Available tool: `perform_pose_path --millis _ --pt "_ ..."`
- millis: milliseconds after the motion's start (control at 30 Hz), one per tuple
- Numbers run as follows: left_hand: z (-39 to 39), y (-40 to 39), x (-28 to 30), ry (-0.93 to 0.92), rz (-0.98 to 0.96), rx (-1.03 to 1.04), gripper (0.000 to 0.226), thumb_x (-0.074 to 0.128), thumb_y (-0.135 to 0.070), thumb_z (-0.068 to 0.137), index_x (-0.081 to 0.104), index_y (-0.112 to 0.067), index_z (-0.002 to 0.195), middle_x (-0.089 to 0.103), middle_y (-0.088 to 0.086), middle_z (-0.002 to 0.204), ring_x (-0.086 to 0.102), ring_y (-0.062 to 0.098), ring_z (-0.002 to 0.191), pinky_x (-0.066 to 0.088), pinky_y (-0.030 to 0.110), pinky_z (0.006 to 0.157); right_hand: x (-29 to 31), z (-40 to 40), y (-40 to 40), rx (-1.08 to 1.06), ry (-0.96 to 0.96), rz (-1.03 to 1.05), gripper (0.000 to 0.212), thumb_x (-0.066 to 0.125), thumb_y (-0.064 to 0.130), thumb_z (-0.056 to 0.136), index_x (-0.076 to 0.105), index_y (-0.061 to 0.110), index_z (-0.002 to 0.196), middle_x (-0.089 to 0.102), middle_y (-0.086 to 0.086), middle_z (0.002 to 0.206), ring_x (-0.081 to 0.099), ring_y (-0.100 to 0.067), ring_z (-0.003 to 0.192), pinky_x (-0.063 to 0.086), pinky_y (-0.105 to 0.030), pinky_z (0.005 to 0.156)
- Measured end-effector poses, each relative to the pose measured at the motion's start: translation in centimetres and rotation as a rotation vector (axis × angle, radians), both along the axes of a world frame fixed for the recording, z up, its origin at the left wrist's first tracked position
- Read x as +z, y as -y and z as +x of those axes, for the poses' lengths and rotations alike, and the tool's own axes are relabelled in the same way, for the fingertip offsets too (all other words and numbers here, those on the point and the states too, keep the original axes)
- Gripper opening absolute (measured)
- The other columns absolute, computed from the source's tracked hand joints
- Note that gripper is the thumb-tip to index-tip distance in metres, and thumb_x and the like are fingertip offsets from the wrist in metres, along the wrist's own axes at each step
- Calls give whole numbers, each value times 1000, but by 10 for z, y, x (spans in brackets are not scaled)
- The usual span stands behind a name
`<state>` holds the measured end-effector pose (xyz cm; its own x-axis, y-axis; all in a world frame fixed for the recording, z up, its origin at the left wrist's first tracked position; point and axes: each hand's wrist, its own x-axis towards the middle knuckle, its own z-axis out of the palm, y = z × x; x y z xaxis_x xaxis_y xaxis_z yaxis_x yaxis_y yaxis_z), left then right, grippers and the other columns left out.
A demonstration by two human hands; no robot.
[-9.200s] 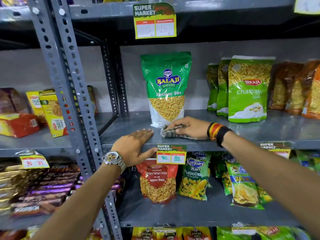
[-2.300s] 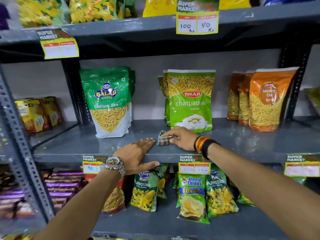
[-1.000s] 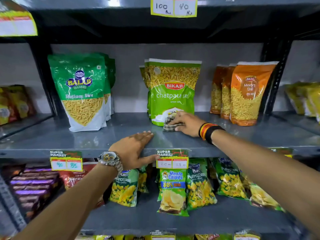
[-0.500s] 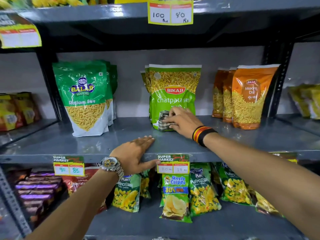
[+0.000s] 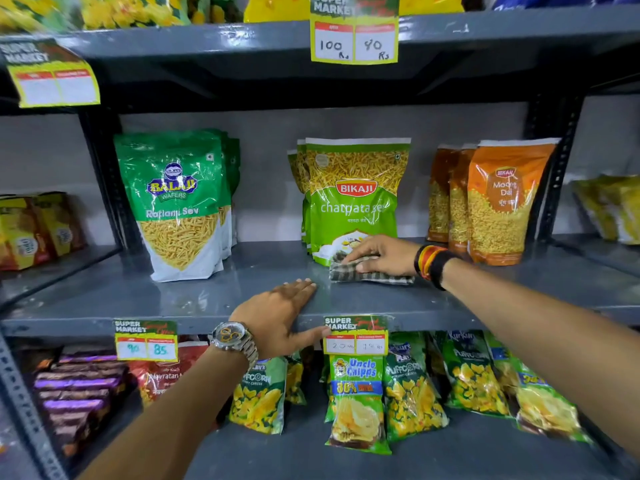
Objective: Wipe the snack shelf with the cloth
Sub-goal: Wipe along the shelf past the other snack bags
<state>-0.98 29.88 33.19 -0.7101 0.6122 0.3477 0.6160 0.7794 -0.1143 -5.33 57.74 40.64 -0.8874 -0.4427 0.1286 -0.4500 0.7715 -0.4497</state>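
The grey metal snack shelf runs across the middle of the head view. A checked cloth lies flat on it, just in front of the light green Bikaji chatpata sev pouch. My right hand presses down on the cloth with fingers spread over it, wrist bands showing. My left hand, with a watch on the wrist, rests flat on the shelf's front edge, thumb hooked under the lip, holding nothing.
Green Balaji Ratlami Sev pouches stand at the left, orange Moong Dal pouches at the right. Price tags hang from the front lip. Chip bags fill the lower shelf. A slotted upright bounds the right side.
My right hand has brought the cloth down off the front of the chatpata sev pouch onto the shelf surface and slid it slightly right. My left hand has stayed on the edge.
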Motion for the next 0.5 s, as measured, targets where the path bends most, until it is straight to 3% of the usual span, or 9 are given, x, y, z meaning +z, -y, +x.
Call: perform_pose_path --millis 100,200,333,433,500 --pt "-3 0 0 2 -5 -2 98 30 -87 86 23 -23 160 29 -3 165 30 16 149 35 39 118 -25 -8 0 -69 -122 15 32 59 19 96 65 27 126 56 -9 125 50 -28 126 38 -38 109" --pt "-3 0 0 -13 -12 -5 96 32 -85 87 23 -22 160 29 -3 165 30 16 149 33 38 118 -34 6 9 -27 -97 -7 33 57 23 97 62 36 127 53 1 125 51 -26 124 39 -46 110" --pt "-2 0 -1 -14 -1 -15 97 34 -84 88 26 -20 159 31 -1 164 32 17 149 33 38 118 -19 39 -7 134 60 -65 30 62 25 94 66 40 120 60 12 131 54 -13 126 40 -33 108" --pt "-4 1 -3 -13 -9 -14 98 30 -87 86 24 -22 159 29 -3 165 30 15 149 32 36 119 -16 32 -32 -52 -65 -217 30 59 13 96 65 23 123 58 -1 135 50 -22 132 39 -31 103" --pt "-5 0 -2 -3 -14 -8 98 29 -87 86 22 -23 160 27 -4 165 29 13 150 30 35 119 -23 22 -38 -164 -99 -145 31 58 12 96 65 23 124 59 -3 127 52 -28 128 40 -32 99"
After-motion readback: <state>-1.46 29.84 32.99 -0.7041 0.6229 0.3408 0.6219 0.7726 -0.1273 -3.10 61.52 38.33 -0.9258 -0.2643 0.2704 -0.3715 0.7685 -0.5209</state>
